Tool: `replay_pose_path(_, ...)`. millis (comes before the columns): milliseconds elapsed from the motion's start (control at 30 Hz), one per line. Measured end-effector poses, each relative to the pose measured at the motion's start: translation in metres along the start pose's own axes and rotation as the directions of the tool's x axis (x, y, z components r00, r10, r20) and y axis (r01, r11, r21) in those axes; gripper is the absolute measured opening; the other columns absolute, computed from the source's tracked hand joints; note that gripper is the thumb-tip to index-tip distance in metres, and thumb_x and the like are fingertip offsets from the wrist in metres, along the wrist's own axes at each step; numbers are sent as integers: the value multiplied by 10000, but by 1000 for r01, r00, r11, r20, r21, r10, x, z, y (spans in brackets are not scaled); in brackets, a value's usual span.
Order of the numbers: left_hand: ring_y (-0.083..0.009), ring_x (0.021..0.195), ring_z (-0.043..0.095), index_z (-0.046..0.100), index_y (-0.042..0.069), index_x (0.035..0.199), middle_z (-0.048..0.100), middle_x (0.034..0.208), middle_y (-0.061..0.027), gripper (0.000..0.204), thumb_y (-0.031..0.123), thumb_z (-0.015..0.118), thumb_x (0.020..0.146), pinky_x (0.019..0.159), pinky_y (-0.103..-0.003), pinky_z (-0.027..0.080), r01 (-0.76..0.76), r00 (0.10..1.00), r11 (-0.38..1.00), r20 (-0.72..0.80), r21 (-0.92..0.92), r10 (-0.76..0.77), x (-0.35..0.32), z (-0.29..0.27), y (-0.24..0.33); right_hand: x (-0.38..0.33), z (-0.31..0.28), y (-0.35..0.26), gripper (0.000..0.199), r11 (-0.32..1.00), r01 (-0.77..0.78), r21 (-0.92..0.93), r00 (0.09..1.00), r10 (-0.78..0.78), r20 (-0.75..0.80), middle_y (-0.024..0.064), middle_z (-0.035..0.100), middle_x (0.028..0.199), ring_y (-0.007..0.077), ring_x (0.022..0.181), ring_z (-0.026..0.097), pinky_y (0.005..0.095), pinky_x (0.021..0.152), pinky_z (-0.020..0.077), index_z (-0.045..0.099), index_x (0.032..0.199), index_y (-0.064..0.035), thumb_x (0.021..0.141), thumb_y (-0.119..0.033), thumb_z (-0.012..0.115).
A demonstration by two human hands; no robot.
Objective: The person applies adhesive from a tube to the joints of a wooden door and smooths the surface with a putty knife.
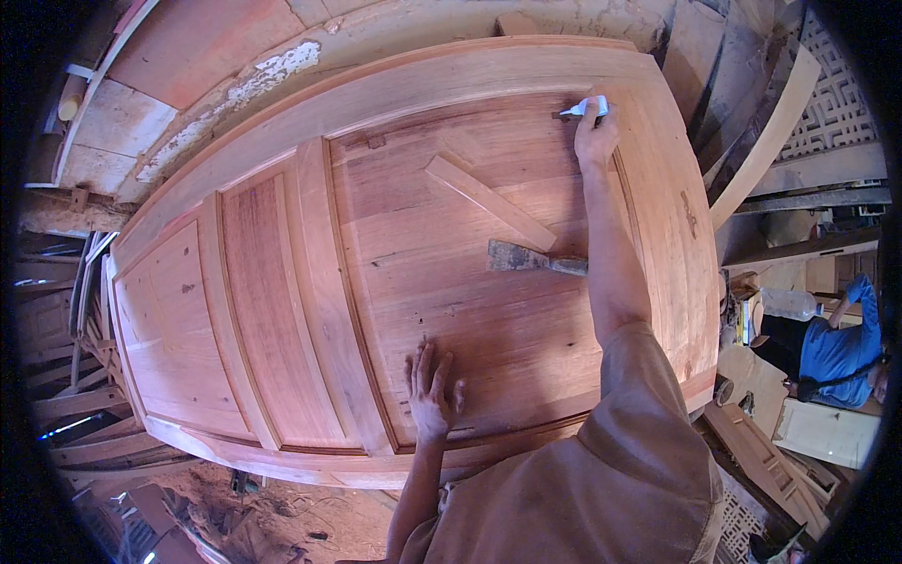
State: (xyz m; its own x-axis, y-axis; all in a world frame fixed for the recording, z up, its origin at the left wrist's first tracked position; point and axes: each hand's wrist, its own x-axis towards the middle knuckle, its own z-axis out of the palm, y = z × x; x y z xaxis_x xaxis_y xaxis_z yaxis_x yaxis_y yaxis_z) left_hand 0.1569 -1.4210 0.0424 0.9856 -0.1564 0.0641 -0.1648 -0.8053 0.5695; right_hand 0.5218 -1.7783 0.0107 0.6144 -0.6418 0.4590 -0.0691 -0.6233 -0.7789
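Note:
A large panelled wooden door (329, 216) lies flat in front of me. My right hand (597, 141) is stretched to the far right corner of its biggest panel, wrapped round a small white glue bottle (590, 105). The bottle's thin nozzle points left, close over a dark mark in the wood. Resting on the near part of the same panel, my left hand (432, 390) has its fingers spread and holds nothing. Between the hands lie a putty knife (519, 257) with a worn blade and a loose wooden strip (489, 202). My right forearm partly hides the knife's handle.
Behind the door runs a wall with peeling paint (272, 70). Boards and a curved wooden strip (766, 141) lean at the right. Farther right is another person in a blue top (841, 348), near a clear plastic bottle (791, 303). Stacked timber (85, 376) stands at the left.

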Motion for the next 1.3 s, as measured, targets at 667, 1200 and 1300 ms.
replay_pose_path(667, -358, 1372, 364, 578, 106, 1279, 433, 1442, -184, 456, 276, 647, 862, 1140, -549, 236, 2, 1000, 1000, 9, 1, -2, -2, -1, -2, -4, -7, 0, 354, 998, -57, 23, 993, 59, -102, 226, 657, 766, 386, 702, 652, 487, 619, 482, 555, 917, 25, 939, -327, 576)
replay_pose_path(1200, -354, 1371, 366, 595, 84, 1246, 424, 1446, -185, 445, 269, 666, 848, 1145, -531, 236, 33, 999, 999, 0, -11, -33, -5, -2, 0, -1, -36, 13, 253, 536, -608, 587, 788, 499, 361, 58, 678, 859, 81, 726, 613, 299, 584, 480, 599, 1063, -88, 952, -313, 565)
replay_pose_path(1300, -353, 1366, 371, 592, 84, 1242, 425, 1445, -177, 438, 270, 664, 852, 1143, -529, 241, 23, 999, 999, -32, -24, -23, -8, -6, -2, -31, -69, -23, 252, 284, -709, 646, 694, 446, 566, 35, 666, 884, 73, 771, 608, 234, 593, 485, 579, 1124, -96, 952, -280, 585)
